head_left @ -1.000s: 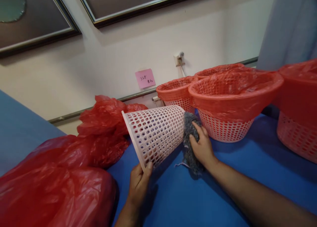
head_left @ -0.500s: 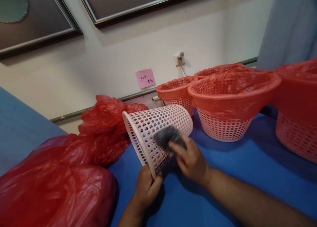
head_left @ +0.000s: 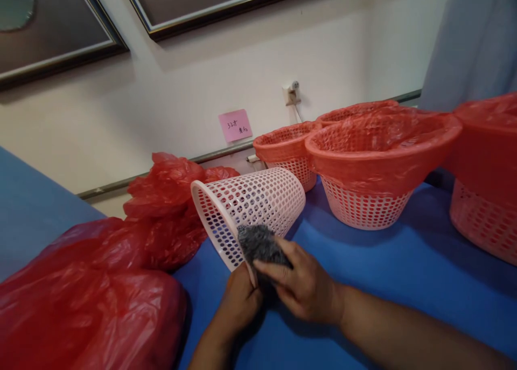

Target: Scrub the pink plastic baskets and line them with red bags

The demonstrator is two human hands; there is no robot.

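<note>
A pale pink perforated basket point(head_left: 258, 203) lies on its side on the blue table point(head_left: 388, 267), its mouth turned left towards me. My left hand point(head_left: 240, 302) grips the near rim of the basket from below. My right hand point(head_left: 305, 286) presses a grey fuzzy cloth point(head_left: 258, 242) against the basket's side close to that rim, fingers closed over it.
Several pink baskets lined with red plastic bags point(head_left: 375, 160) stand at the right and back. A heap of crumpled red plastic bags point(head_left: 100, 273) fills the left. A pink note point(head_left: 235, 125) and a wall socket point(head_left: 291, 92) are on the wall behind.
My right hand has drawn the grey cloth along the basket's side from its base down to the near rim. The basket has rolled slightly left.
</note>
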